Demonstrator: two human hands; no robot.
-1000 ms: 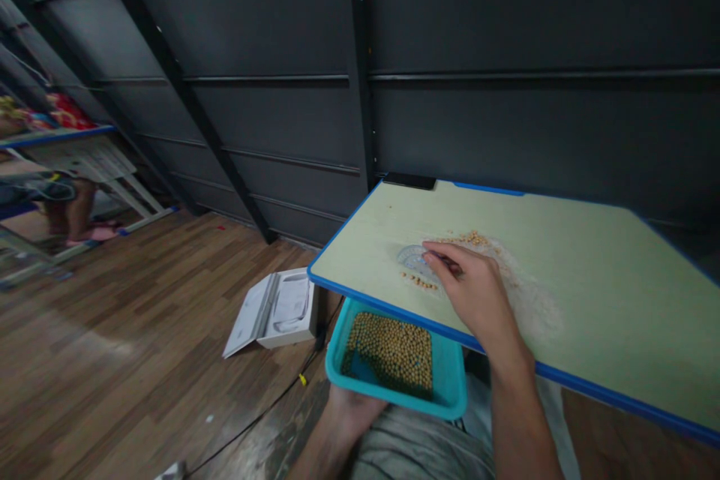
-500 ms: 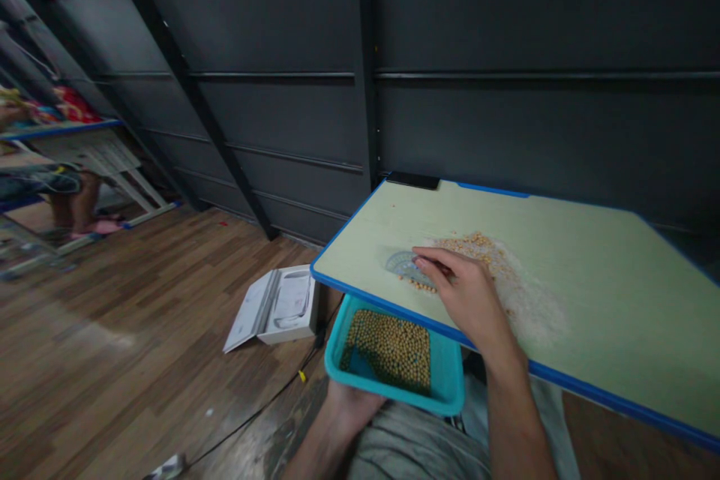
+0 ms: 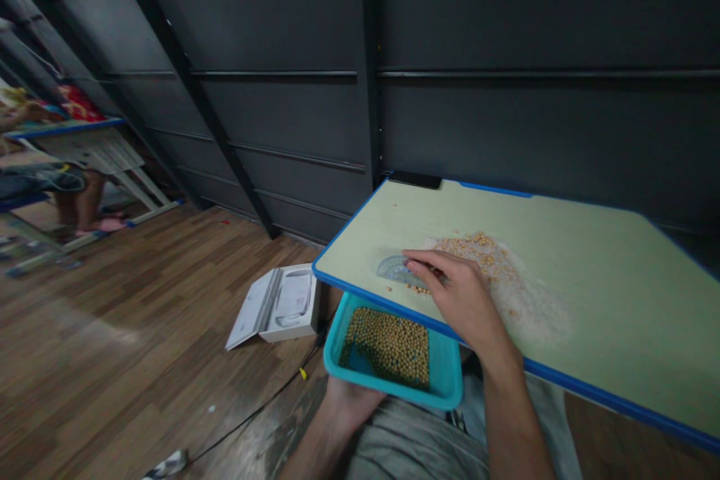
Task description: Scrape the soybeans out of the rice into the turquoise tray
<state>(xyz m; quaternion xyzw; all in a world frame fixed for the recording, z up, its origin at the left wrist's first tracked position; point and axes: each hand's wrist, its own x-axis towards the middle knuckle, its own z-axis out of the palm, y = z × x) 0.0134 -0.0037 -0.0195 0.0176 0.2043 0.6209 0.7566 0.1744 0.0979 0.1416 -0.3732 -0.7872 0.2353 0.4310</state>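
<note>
My right hand [image 3: 458,292] pinches a clear plastic protractor [image 3: 392,268] over the pale green tabletop [image 3: 613,277]. Several soybeans [image 3: 417,289] lie just below the protractor, by the table's near edge. Behind the hand spreads a pile of soybeans mixed with white grains [image 3: 478,246], thinning out to the right. With my left hand [image 3: 353,401] I hold a turquoise plastic basket [image 3: 450,382] from beneath, under the table's edge. Many soybeans [image 3: 391,341] fill its bottom. The left fingers are mostly hidden under the basket.
A black phone-like slab [image 3: 415,179] lies at the table's far left corner. On the wooden floor stands an open white box [image 3: 292,307], near a black cable [image 3: 264,412]. Another person [image 3: 84,195] sits at a desk [image 3: 84,135] at far left. A dark panelled wall [image 3: 292,112] rises behind.
My right hand and the protractor have slid a little to the left along the table. A single soybean now lies nearer the edge, left of the others. The basket has hardly moved.
</note>
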